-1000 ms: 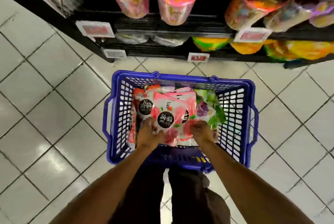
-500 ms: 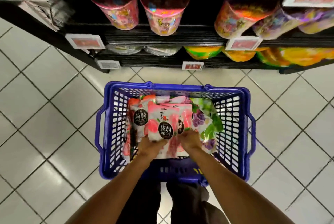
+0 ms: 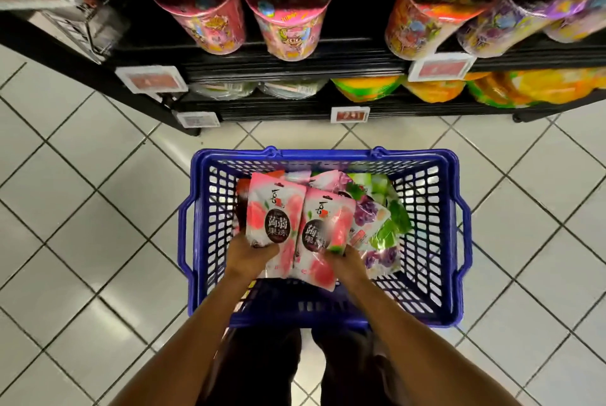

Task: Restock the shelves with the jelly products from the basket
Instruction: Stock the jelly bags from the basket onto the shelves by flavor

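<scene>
1. Two bare arms reach down into the blue basket (image 3: 328,154). The basket sits on the tiled floor (image 3: 98,209), just in front of the person's legs.
2. The left hand (image 3: 252,255) is low in the basket. Its fingers are curled round the bottom end of the left pink pouch (image 3: 273,205). There may be a second pouch tucked behind it, but I cannot tell.
3. The right hand (image 3: 349,263) is just beside it. Its fingers grip the bottom end of the right pink pouch (image 3: 328,225).
4. The two pink pouches touch side by side. Each one runs the long way from its hand out toward the shelves, with the top end pointing away from the person.
5. The other pouches (image 3: 377,225), purple and green, lie to the right of the pink ones, deeper in the basket. No hand touches them.
6. Past the far edge of the basket is a strip of floor, then the black shelves (image 3: 295,73). Yellow bags (image 3: 365,88) lie on the low shelf, and pink tubs (image 3: 214,23) stand on the one above.
7. So the shelves are ahead and higher up than the hands. I think both hands must lift up and forward over the far edge. Both look about as near to the shelves. I cannot tell which spot the pink pouches go in.
</scene>
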Tool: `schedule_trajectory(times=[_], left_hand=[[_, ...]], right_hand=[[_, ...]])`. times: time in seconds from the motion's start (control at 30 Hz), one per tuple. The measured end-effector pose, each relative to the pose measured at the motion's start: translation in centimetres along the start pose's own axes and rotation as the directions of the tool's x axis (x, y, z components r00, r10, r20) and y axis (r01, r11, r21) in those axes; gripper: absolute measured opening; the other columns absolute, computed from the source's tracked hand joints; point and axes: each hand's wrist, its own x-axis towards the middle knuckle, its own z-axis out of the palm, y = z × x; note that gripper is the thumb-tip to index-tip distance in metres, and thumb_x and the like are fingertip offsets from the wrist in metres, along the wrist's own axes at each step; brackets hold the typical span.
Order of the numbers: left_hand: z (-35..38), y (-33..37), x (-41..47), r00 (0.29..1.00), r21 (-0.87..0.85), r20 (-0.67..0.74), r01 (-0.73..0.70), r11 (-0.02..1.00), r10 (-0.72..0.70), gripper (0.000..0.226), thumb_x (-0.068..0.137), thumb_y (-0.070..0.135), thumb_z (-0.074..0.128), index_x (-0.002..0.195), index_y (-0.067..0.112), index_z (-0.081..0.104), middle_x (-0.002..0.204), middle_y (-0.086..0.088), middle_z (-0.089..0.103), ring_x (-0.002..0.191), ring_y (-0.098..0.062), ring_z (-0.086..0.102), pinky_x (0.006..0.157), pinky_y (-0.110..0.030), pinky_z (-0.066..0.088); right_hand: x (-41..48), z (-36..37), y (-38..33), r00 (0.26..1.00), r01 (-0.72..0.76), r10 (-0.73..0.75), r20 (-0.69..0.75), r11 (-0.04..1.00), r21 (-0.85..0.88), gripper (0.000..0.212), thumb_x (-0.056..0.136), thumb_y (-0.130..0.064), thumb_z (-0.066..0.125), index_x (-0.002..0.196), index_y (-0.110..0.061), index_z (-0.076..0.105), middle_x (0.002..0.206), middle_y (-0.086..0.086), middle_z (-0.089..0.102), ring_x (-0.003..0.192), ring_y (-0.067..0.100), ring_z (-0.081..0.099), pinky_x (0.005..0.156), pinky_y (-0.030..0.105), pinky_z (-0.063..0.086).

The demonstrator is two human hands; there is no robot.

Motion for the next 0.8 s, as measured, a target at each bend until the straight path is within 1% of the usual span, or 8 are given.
schedule_trajectory(times=[0.1, 0.2, 0.27, 0.37, 0.5, 0.57, 0.67, 0.8], left_hand=[[-1.3, 1.9, -2.5, 0.997, -0.068, 0.067, 0.028, 0.997, -0.024, 0.023, 0.074, 0.001, 0.078, 0.074, 0.021, 0.067, 0.051, 0.017, 0.066, 0.049, 0.002, 0.063, 0.041, -0.01, 0.044], [-3.9, 5.2, -6.9, 0.994, -0.159, 0.099, 0.05, 0.986, -0.035, 0.019, 0.075, 0.011, 0.082, 0.088, 0.017, 0.069, 0.064, 0.008, 0.07, 0.057, -0.006, 0.065, 0.045, -0.017, 0.046], [-6.0, 8.8, -10.9, 0.994, -0.235, 0.109, 0.021, 0.972, 0.005, 0.034, 0.066, 0.018, 0.087, 0.093, 0.012, 0.067, 0.065, 0.002, 0.065, 0.058, -0.012, 0.059, 0.048, -0.021, 0.041], [-9.1, 15.7, -18.0, 0.988, -0.328, 0.134, -0.028, 0.944, 0.076, 0.033, 0.059, 0.025, 0.082, 0.084, 0.013, 0.064, 0.057, 0.004, 0.057, 0.058, -0.014, 0.05, 0.051, -0.023, 0.04], [-12.4, 25.8, -29.4, 0.954, -0.392, 0.163, -0.171, 0.904, 0.251, 0.026, 0.073, 0.007, 0.078, 0.095, 0.016, 0.067, 0.069, 0.006, 0.07, 0.067, -0.014, 0.061, 0.057, -0.022, 0.046], [-13.9, 30.2, -35.2, 0.917, -0.408, 0.178, -0.26, 0.875, 0.356, 0.039, 0.061, 0.014, 0.084, 0.097, 0.017, 0.069, 0.084, 0.002, 0.076, 0.075, -0.012, 0.069, 0.059, -0.02, 0.054], [-15.8, 35.3, -42.5, 0.854, -0.42, 0.17, -0.388, 0.82, 0.491, 0.057, 0.051, 0.022, 0.091, 0.105, 0.02, 0.071, 0.108, -0.01, 0.074, 0.103, -0.028, 0.068, 0.09, -0.045, 0.052], [-17.5, 39.1, -49.8, 0.779, -0.443, 0.108, -0.519, 0.731, 0.618, 0.062, 0.044, 0.025, 0.092, 0.103, 0.028, 0.073, 0.107, -0.006, 0.075, 0.103, -0.026, 0.07, 0.091, -0.043, 0.052]], right_hand=[[-3.1, -1.9, -1.1, 0.997, 0.06, -0.071, 0.023, 0.949, 0.309, 0.039, 0.09, -0.007, 0.065, 0.125, -0.018, 0.052, 0.105, 0.001, 0.068, 0.097, 0.02, 0.065, 0.075, 0.027, 0.051], [-7.8, -5.7, -3.9, 0.998, 0.069, -0.059, -0.036, 0.865, 0.497, 0.048, 0.088, 0.001, 0.061, 0.127, -0.024, 0.05, 0.084, 0.004, 0.064, 0.073, 0.021, 0.059, 0.06, 0.027, 0.046], [-12.0, -9.3, -6.5, 0.996, 0.093, -0.07, -0.061, 0.81, 0.579, 0.029, 0.085, -0.001, 0.06, 0.113, -0.009, 0.06, 0.069, 0.004, 0.062, 0.065, 0.022, 0.055, 0.063, 0.029, 0.042], [-20.4, -14.9, -11.5, 0.988, 0.132, -0.147, -0.037, 0.71, 0.692, 0.004, 0.08, -0.013, 0.065, 0.082, -0.011, 0.062, 0.057, -0.004, 0.062, 0.055, 0.014, 0.057, 0.057, 0.027, 0.042], [-33.9, -21.6, -18.4, 0.915, 0.362, -0.391, -0.1, 0.688, 0.629, 0.028, 0.072, -0.015, 0.079, 0.097, -0.008, 0.07, 0.085, 0.004, 0.073, 0.078, 0.02, 0.068, 0.077, 0.038, 0.053], [-40.6, -24.7, -21.4, 0.861, 0.479, -0.489, -0.139, 0.692, 0.54, 0.037, 0.064, -0.014, 0.081, 0.099, -0.008, 0.07, 0.084, 0.002, 0.075, 0.075, 0.018, 0.071, 0.071, 0.035, 0.057], [-48.4, -28.2, -24.8, 0.79, 0.603, -0.577, -0.207, 0.674, 0.426, 0.047, 0.058, -0.017, 0.087, 0.099, -0.006, 0.067, 0.07, -0.007, 0.071, 0.061, 0.007, 0.066, 0.055, 0.025, 0.053], [-55.7, -31.6, -27.6, 0.733, 0.674, -0.631, -0.253, 0.623, 0.397, 0.073, 0.049, -0.03, 0.094, 0.107, -0.001, 0.06, 0.08, 0.005, 0.068, 0.07, 0.017, 0.068, 0.058, 0.034, 0.058]])
